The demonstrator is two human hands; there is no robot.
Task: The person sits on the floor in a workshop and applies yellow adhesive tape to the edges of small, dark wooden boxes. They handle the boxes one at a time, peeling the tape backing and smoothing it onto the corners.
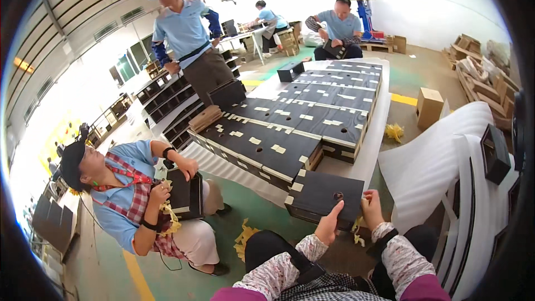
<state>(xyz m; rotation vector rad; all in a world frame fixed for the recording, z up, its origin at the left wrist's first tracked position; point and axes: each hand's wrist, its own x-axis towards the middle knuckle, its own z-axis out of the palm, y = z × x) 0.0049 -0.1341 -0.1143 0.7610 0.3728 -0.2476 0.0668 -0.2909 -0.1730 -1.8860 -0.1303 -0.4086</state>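
A black wooden box (320,192) with a round hole in its top and pale tape pieces at its left end rests over my lap. My left hand (329,226) grips its near edge, thumb lying on the top beside the hole. At the box's right edge my right hand (372,209) is closed, fingertips pinched together. A crumpled strip of yellowish masking tape (358,233) hangs just beside that hand, below the box edge. The fingers under the box are hidden.
Many black boxes with tape (290,134) stand in a block ahead. On the left a seated person (134,189) holds a black box and tape scraps. Another person (189,33) stands behind; one more (339,28) sits at the far end. White foam sheeting (429,161) lies right.
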